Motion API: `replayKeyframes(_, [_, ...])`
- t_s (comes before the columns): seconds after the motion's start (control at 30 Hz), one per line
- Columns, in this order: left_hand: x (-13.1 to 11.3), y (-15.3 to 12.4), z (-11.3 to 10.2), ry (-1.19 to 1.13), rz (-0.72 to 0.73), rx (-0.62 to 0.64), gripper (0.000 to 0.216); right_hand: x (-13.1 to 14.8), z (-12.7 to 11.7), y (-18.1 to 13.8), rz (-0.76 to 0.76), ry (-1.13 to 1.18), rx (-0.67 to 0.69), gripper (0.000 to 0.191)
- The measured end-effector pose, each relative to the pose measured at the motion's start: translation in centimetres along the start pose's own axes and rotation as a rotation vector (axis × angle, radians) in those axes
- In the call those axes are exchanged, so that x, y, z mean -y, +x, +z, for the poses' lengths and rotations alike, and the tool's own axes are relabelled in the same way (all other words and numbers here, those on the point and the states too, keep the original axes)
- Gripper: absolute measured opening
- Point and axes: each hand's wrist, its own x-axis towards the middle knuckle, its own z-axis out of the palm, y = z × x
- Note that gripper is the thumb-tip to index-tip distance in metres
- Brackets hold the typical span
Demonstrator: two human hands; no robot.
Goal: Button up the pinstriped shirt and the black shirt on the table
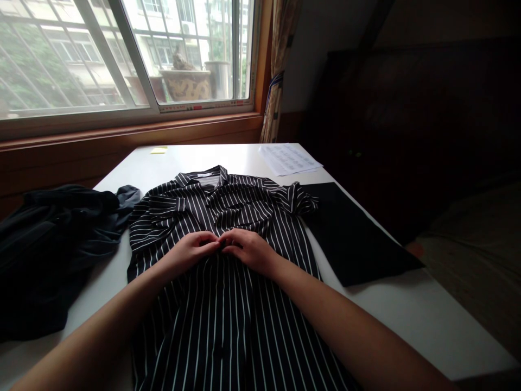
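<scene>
Black, white-striped shirt (220, 309) on table (386, 315), collar (223, 176) at 12 o'clock. Left hand (195, 247), right hand (250, 248) meet mid-shirt, fingertips pinching its front. Laying out looks done; front seems unfinished; sleeve (302, 200) at 2 o'clock bunched.

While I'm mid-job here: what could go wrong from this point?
The left hand and right hand meet over the striped shirt, hiding their fingertips' contact; a poor grip could go unnoticed.
The upper front looks bunched, so tugging might deepen those creases.
The rolled sleeve overlaps the black cloth, which reaches the table edge; shifting the shirt could drag it off.
</scene>
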Motion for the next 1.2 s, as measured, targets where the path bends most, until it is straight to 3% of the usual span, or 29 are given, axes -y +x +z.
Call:
replayKeyframes(0.3, [-0.47, 0.02, 0.13, 0.053, 0.024, 0.000, 0.038, -0.10, 0.09, -0.03, -0.014, -0.043, -0.037, 0.011])
replayKeyframes(1.2, [-0.70, -0.16, 0.15, -0.093, -0.050, -0.040, 0.039, -0.53, -0.52, -0.20, -0.054, -0.095, -0.102, 0.012])
